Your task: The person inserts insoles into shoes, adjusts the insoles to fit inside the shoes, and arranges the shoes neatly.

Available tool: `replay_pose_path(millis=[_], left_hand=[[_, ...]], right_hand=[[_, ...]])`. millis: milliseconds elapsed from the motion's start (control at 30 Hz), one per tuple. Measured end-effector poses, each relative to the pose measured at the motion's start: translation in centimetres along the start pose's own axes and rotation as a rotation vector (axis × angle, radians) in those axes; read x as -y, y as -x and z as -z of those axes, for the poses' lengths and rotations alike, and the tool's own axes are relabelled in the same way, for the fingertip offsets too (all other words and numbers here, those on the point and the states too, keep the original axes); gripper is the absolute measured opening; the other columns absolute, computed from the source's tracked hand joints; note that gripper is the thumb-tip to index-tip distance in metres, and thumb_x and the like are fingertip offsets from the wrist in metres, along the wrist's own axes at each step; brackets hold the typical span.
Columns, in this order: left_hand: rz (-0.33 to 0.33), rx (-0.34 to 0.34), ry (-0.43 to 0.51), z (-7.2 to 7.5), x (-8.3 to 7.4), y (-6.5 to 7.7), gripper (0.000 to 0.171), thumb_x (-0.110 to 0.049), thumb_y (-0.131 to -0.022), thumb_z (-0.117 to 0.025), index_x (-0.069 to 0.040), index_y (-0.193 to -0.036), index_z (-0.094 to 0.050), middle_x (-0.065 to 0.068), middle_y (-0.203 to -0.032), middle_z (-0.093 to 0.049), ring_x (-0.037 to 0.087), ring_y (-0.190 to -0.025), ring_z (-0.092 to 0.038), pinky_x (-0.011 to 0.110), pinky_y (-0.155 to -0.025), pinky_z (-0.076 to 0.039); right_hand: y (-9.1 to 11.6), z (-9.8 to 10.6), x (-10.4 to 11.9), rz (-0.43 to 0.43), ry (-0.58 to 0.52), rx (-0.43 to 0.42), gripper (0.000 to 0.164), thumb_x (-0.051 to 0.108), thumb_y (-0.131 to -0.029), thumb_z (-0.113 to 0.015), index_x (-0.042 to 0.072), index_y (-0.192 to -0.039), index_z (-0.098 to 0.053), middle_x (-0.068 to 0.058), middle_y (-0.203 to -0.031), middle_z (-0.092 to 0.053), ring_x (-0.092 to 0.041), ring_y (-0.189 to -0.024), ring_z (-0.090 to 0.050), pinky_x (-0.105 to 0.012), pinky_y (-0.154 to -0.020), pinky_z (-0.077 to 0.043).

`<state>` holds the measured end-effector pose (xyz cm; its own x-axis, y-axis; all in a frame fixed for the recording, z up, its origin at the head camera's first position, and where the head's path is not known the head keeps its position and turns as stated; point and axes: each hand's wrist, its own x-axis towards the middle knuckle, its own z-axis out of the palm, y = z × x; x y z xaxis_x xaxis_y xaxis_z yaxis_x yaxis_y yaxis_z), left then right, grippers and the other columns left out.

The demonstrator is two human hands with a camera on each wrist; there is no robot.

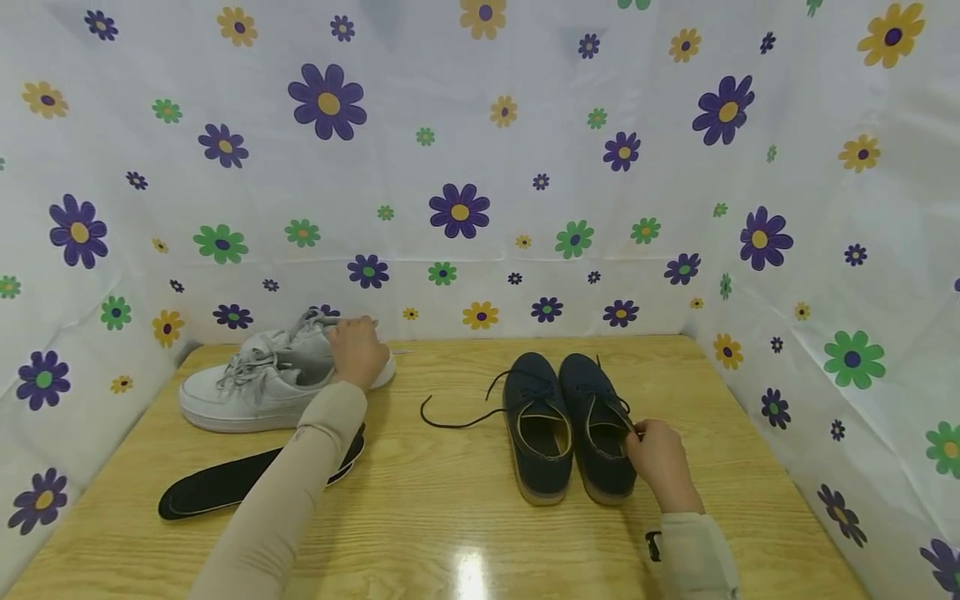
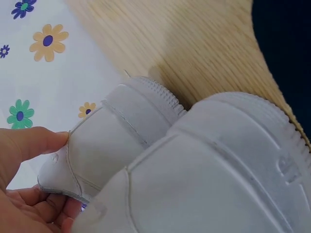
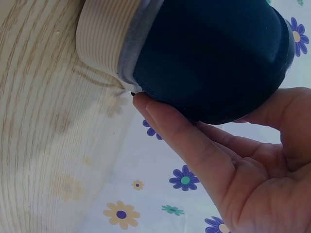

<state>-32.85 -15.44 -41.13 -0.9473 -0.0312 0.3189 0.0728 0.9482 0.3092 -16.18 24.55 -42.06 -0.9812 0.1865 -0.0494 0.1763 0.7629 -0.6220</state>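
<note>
At the left, my left hand (image 1: 358, 350) pinches the heel collar of the farther white sneaker (image 2: 107, 145), thumb on one side and fingers on the other in the left wrist view. The nearer white sneaker (image 1: 247, 404) stands beside it, toe to the left. My right hand (image 1: 660, 454) grips the right navy shoe (image 1: 609, 483) by its collar near the heel. In the right wrist view the heel of that navy shoe (image 3: 209, 53) hides part of the fingers. The left navy shoe (image 1: 543, 479) stands close alongside, toe pointing away.
Black insoles (image 1: 225, 483) lie in front of the white sneakers, partly under my left forearm. A loose dark lace (image 1: 457, 427) trails left from the left navy shoe across the wooden table (image 1: 450, 508). A flower-patterned sheet (image 1: 420, 167) stands behind and at both sides.
</note>
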Motion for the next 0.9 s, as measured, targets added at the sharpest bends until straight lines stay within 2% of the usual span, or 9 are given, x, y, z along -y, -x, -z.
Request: replay_pose_path(millis=[233, 433, 600, 800, 900], left_hand=[[-0.038, -0.008, 0.052, 0.2, -0.9, 0.4, 0.033, -0.005, -0.078, -0.059, 0.012, -0.106, -0.061, 0.029, -0.103, -0.063, 0.044, -0.103, -0.049, 0.053, -0.093, -0.034], [-0.082, -0.003, 0.048, 0.7, -2.1, 1.3, 0.036, -0.006, -0.077, -0.06, 0.012, -0.109, -0.061, 0.029, -0.105, -0.064, 0.043, -0.103, -0.051, 0.052, -0.095, -0.034], [-0.093, 0.046, 0.08, 1.3, -3.1, 2.2, 0.039, -0.007, -0.078, -0.061, 0.011, -0.112, -0.061, 0.028, -0.11, -0.062, 0.042, -0.107, -0.049, 0.051, -0.098, -0.034], [-0.108, 0.104, 0.117, 2.4, -4.0, 3.4, 0.04, -0.008, -0.075, -0.063, 0.007, -0.112, -0.063, 0.022, -0.104, -0.064, 0.037, -0.097, -0.05, 0.048, -0.087, -0.037], [-0.135, 0.119, 0.134, 2.8, -4.2, 4.0, 0.041, -0.007, -0.073, -0.065, 0.007, -0.112, -0.063, 0.021, -0.103, -0.065, 0.038, -0.098, -0.051, 0.049, -0.088, -0.036]], right_hand=[[0.2, 0.1, 0.0, 0.002, 0.006, -0.007, 0.034, 0.004, -0.092, -0.048, -0.02, -0.114, -0.057, -0.035, -0.105, -0.061, -0.026, -0.068, -0.06, -0.036, -0.058, -0.048], [0.2, 0.0, 0.0, 0.014, 0.001, -0.014, 0.033, 0.003, -0.091, -0.048, -0.02, -0.112, -0.057, -0.034, -0.103, -0.062, -0.026, -0.069, -0.06, -0.037, -0.059, -0.049], [0.2, -0.1, 0.0, 0.009, 0.003, -0.014, 0.033, 0.003, -0.091, -0.048, -0.02, -0.113, -0.057, -0.035, -0.104, -0.061, -0.029, -0.072, -0.062, -0.039, -0.061, -0.05], [0.2, -0.1, 0.1, 0.012, 0.004, -0.021, 0.032, 0.003, -0.091, -0.048, -0.02, -0.111, -0.058, -0.033, -0.099, -0.063, -0.028, -0.07, -0.062, -0.039, -0.06, -0.051], [0.2, -0.1, 0.1, 0.016, 0.005, -0.026, 0.031, 0.003, -0.091, -0.048, -0.02, -0.11, -0.059, -0.032, -0.097, -0.064, -0.028, -0.07, -0.063, -0.039, -0.06, -0.051]])
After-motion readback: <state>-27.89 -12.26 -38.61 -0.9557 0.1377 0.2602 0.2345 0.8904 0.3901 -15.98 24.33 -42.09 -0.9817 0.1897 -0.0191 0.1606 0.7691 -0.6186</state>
